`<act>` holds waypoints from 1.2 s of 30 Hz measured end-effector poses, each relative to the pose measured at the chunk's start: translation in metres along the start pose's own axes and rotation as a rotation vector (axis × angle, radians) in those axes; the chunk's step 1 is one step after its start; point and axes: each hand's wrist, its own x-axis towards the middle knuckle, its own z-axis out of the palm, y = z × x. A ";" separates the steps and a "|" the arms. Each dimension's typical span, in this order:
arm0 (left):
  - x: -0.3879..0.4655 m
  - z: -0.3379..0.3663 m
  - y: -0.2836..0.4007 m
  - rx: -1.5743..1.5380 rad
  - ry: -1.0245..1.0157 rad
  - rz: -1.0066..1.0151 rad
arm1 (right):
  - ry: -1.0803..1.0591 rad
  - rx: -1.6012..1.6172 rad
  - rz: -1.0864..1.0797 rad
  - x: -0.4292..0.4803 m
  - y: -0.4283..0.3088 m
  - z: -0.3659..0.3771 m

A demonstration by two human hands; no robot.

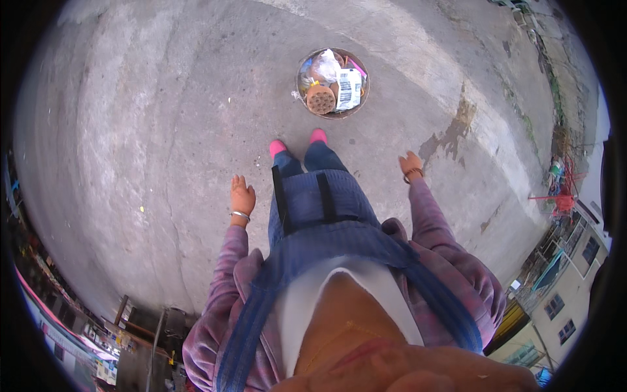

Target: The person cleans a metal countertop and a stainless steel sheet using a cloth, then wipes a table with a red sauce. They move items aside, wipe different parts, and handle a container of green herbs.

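My left hand (pixel 243 197), with a silver bangle at the wrist, hangs out to my left, empty, its thumb apart from the fingers. On the other side my right hand (pixel 410 163) wears a brown bracelet and also holds nothing; its fingers are loosely bent. Ahead of my pink shoes (pixel 277 148) a round bucket (pixel 368 81) stands on the concrete ground, filled with rubbish. In it are a brown honeycomb briquette (pixel 321 100), a crumpled clear plastic bag (pixel 325 66) and a white printed packet (pixel 349 89). Neither hand touches the bucket.
Grey concrete ground (pixel 196 98) spreads around me. A dark wet stain (pixel 453 132) lies to the right. Far right are a red metal frame (pixel 563 201) and a building with windows (pixel 556 306). Wooden and metal clutter (pixel 137 328) stands behind me at left.
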 end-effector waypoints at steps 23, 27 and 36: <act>-0.010 -0.105 -0.023 0.000 0.091 0.073 | -0.224 -0.338 0.250 -0.156 0.150 0.028; -0.021 -0.117 -0.034 -0.059 0.147 -0.092 | -0.332 -0.080 0.577 -0.127 0.103 0.018; 0.003 -0.112 -0.017 -0.098 0.087 -0.026 | -0.077 -0.804 -0.348 -0.053 0.041 -0.023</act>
